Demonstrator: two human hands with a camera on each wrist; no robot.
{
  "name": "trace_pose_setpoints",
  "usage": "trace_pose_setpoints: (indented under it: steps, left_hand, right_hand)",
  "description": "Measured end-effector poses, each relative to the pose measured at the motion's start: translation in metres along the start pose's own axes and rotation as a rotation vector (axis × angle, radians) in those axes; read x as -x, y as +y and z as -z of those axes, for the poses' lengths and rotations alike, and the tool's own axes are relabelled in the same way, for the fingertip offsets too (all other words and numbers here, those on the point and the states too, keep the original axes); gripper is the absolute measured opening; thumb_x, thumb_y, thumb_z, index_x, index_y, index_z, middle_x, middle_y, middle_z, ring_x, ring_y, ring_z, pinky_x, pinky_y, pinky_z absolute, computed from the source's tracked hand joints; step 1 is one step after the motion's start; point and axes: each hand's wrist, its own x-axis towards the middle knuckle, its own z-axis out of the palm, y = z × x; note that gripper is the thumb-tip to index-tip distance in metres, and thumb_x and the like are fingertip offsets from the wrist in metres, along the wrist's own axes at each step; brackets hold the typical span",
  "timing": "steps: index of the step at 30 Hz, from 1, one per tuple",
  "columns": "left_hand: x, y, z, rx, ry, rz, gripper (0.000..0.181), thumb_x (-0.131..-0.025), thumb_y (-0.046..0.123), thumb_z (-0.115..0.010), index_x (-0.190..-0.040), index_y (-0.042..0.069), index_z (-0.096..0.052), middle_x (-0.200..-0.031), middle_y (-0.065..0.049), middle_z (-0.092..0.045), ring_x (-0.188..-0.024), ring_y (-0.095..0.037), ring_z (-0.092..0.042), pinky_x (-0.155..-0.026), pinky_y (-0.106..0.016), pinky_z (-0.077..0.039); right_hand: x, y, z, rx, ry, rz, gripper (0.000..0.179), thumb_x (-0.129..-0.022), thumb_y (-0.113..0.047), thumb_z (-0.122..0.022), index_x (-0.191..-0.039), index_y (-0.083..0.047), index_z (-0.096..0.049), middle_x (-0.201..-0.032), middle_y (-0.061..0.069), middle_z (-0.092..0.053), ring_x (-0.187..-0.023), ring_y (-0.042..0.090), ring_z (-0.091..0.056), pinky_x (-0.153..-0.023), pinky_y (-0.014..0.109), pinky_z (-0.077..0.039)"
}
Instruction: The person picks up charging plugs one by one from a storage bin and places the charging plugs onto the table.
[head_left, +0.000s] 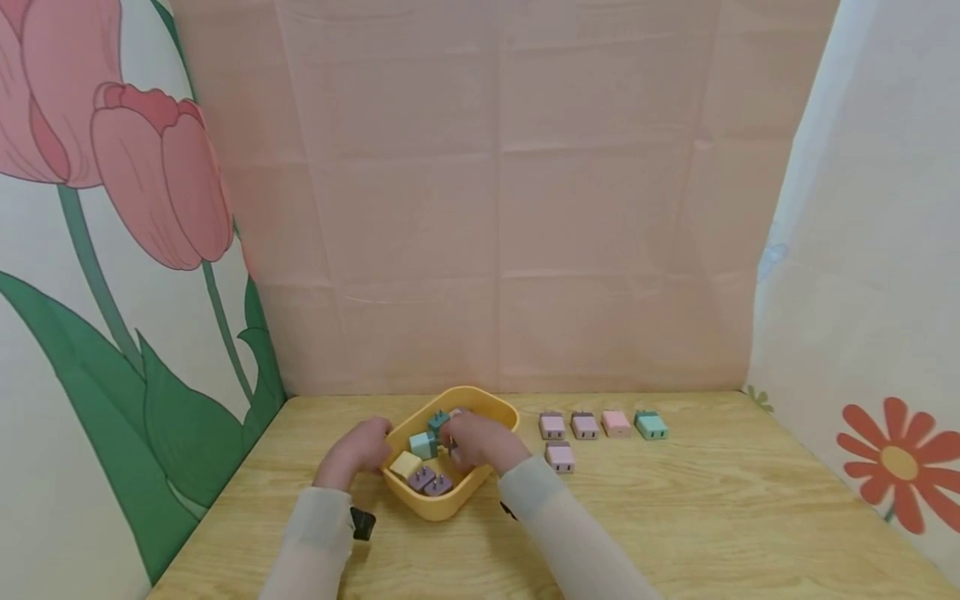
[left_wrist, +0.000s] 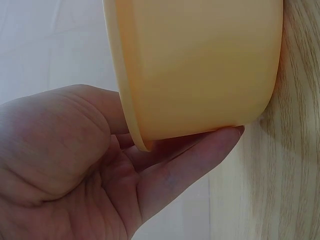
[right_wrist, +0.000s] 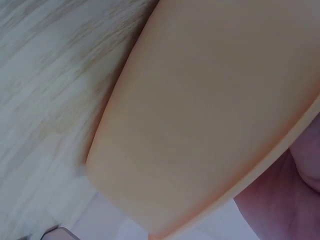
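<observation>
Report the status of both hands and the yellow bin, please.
Left hand gripping yellow bin. Right hand inside it, hold unclear. Five chargers on table. No obstruction seen.

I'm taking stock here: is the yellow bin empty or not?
Not empty: in the head view, the yellow bin holds several plug adapters, including a cream one and two purple ones.

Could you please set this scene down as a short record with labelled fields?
Left hand: holds the rim of the yellow basket
Right hand: inside the basket; grip unclear
Basket contents: include teal adapter, light blue adapter, yellow block, two purple adapters
On table, right of basket: three lilac adapters, pink adapter, green adapter
Layout: four in a row, one lilac in front
</observation>
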Motion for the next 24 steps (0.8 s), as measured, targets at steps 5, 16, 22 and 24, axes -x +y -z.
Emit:
trace_pose_setpoints:
  steps: [5, 16, 22, 24]
  left_hand:
    - [0.0001, 0.0002, -0.0003, 0.007, -0.003, -0.003, 0.031, -0.094, -0.008, -0.055, -0.122, -0.009, -0.068, -0.108, -0.018, -0.075, -0.09, -0.022, -0.071, -0.072, -0.036, -0.067]
    - [0.0001, 0.0014, 0.0013, 0.023, -0.014, 0.007, 0.03, -0.094, -0.008, -0.055, -0.122, -0.008, -0.068, -0.108, -0.017, -0.074, -0.09, -0.022, -0.07, -0.072, -0.036, -0.067]
    - [0.0001, 0.0014, 0.0013, 0.035, -0.016, 0.017, 0.031, -0.096, -0.008, -0.055, -0.124, -0.008, -0.068, -0.11, -0.018, -0.074, -0.092, -0.023, -0.071, -0.073, -0.037, -0.067]
    - [0.0001, 0.0013, 0.0013, 0.038, -0.016, 0.019, 0.031, -0.096, -0.008, -0.055, -0.124, -0.008, -0.068, -0.111, -0.018, -0.075, -0.092, -0.023, -0.071, -0.074, -0.038, -0.067]
  right_hand:
    - [-0.0012, 0.0007, -0.0032, 0.008, 0.006, -0.005, 0.018, -0.097, -0.01, -0.073, -0.114, -0.013, -0.08, -0.105, -0.001, -0.069, -0.094, 0.013, -0.055, -0.084, 0.029, -0.054]
    - [0.0024, -0.0034, -0.0027, 0.019, 0.046, -0.002, 0.015, -0.095, -0.007, -0.075, -0.108, -0.01, -0.081, -0.104, 0.002, -0.07, -0.094, 0.015, -0.057, -0.088, 0.033, -0.058]
    - [0.0021, -0.0039, -0.0029, 0.013, 0.04, -0.027, 0.015, -0.095, -0.006, -0.075, -0.108, -0.011, -0.081, -0.105, 0.001, -0.07, -0.096, 0.015, -0.056, -0.087, 0.032, -0.057]
    - [0.0011, -0.0035, -0.0029, 0.022, 0.042, -0.026, 0.014, -0.094, -0.005, -0.075, -0.106, -0.011, -0.081, -0.103, 0.0, -0.07, -0.095, 0.014, -0.056, -0.085, 0.031, -0.056]
